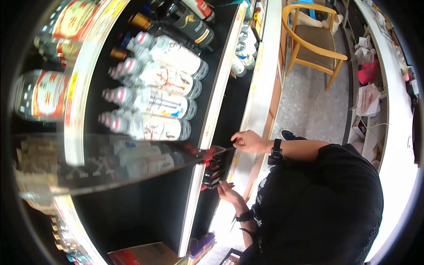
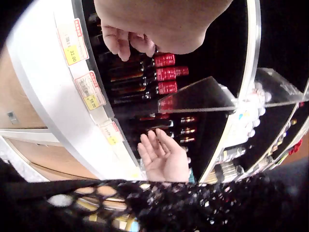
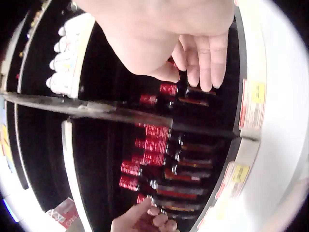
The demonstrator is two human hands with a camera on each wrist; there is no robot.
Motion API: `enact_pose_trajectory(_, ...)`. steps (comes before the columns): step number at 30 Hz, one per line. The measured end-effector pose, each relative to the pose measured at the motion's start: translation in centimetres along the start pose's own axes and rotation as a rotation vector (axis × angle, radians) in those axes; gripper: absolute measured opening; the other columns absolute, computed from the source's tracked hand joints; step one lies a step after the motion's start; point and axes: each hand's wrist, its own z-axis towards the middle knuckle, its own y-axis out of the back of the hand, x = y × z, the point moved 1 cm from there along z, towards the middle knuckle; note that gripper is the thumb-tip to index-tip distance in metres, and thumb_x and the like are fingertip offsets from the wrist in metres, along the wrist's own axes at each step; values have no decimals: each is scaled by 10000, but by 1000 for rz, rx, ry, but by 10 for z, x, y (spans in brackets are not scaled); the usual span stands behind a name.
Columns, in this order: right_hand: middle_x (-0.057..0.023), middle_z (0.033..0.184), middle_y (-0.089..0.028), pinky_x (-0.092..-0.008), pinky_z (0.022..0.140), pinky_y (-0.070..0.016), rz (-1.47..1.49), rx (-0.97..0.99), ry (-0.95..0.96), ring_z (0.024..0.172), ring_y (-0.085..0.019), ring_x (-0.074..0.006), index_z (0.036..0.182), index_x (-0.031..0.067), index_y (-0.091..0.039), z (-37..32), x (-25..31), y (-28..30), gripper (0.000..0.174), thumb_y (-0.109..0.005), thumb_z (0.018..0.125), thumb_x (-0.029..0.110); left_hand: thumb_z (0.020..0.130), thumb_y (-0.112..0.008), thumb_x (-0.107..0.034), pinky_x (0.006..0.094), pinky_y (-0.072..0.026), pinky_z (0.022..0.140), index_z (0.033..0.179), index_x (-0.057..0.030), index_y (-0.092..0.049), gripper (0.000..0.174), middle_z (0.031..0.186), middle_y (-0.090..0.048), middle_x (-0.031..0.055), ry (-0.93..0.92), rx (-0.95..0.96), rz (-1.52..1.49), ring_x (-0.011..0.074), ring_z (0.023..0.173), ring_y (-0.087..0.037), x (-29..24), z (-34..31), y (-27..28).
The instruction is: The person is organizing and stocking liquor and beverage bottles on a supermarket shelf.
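Note:
On a low shelf stand several dark bottles with red caps (image 3: 154,145). My right hand (image 1: 250,141) reaches in over the shelf's front edge. In the right wrist view its fingers (image 3: 205,60) extend over the bottles, and in the left wrist view its palm (image 2: 169,164) faces up with nothing in it. My left hand (image 1: 228,193) is at the same shelf, beside the bottles. Its fingers (image 2: 115,42) hang loosely bent above them in the left wrist view. In the right wrist view the left hand (image 3: 140,220) is close to a red cap at the row's end.
A clear divider panel (image 1: 128,172) juts out between the hands. Clear bottles with white labels (image 1: 161,104) stand on the shelf above. Price tags (image 2: 89,92) line the shelf edge. Behind me are a wooden chair (image 1: 313,39) and a long white counter (image 1: 397,168).

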Motion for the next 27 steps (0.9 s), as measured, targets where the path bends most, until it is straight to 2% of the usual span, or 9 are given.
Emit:
enact_pose_trajectory(2,-115,736,-683,-340,659,-532,-6,-233,43,699,-683,-239,1109,38,-590,18,-6,29,313,-639,825,160,929,-585,-214,252,-423,536,744,-16,-534,276,618,-532,34,-60,196,133,116,558,-509,6,-2,-16)
enact_pose_trajectory(5,-120,721,-675,-357,647,-526,6,-370,12,682,-676,-254,1181,42,-537,53,-5,70,376,-630,830,139,917,-612,-193,249,-449,564,781,-1,-572,239,647,-569,41,-52,301,199,110,569,-536,-4,-5,-50)
enact_pose_trajectory(8,-135,717,-668,-383,641,-521,-20,-385,81,674,-660,-300,1232,48,-499,90,12,105,423,-620,834,126,906,-627,-161,242,-462,587,830,1,-602,181,677,-598,41,-82,437,206,107,611,-572,-13,-3,-94)
enact_pose_trajectory(10,-159,720,-660,-441,648,-513,-31,-386,132,684,-640,-353,1262,54,-473,118,10,120,465,-602,819,108,901,-629,-143,236,-469,605,869,8,-618,155,708,-618,46,-75,565,188,101,639,-580,-23,-4,-128)
enact_pose_trajectory(11,-171,717,-654,-464,657,-509,-144,-397,175,692,-633,-371,1266,57,-471,131,8,125,477,-592,807,103,889,-583,-70,244,-477,614,934,23,-629,114,768,-622,47,-98,632,226,113,667,-589,-26,-2,-141)
enact_pose_trajectory(13,-212,700,-631,-509,665,-501,-329,-354,173,693,-616,-410,1270,65,-467,151,10,132,509,-576,773,96,913,-597,-129,242,-477,628,924,21,-628,153,743,-623,45,-107,668,255,106,673,-591,-35,-4,-168)
enact_pose_trajectory(16,-232,689,-623,-512,654,-507,-452,-357,311,673,-617,-418,1015,-17,-560,178,5,138,284,-599,760,100,926,-606,-185,243,-479,629,918,20,-628,206,732,-629,47,-99,674,275,103,677,-594,-45,-6,-200)
enact_pose_trajectory(17,-226,692,-628,-504,657,-508,-481,-298,263,680,-622,-415,912,-28,-571,184,-1,139,208,-606,750,98,931,-609,-211,244,-479,630,913,19,-627,232,728,-632,48,-86,676,289,103,680,-596,-45,-6,-205)
enact_pose_trajectory(27,-208,684,-627,-476,641,-509,-560,-273,332,676,-627,-392,756,7,-611,182,1,147,97,-602,724,98,920,-620,-270,265,-512,635,922,28,-630,298,757,-645,71,29,603,306,133,717,-633,-39,6,-231)
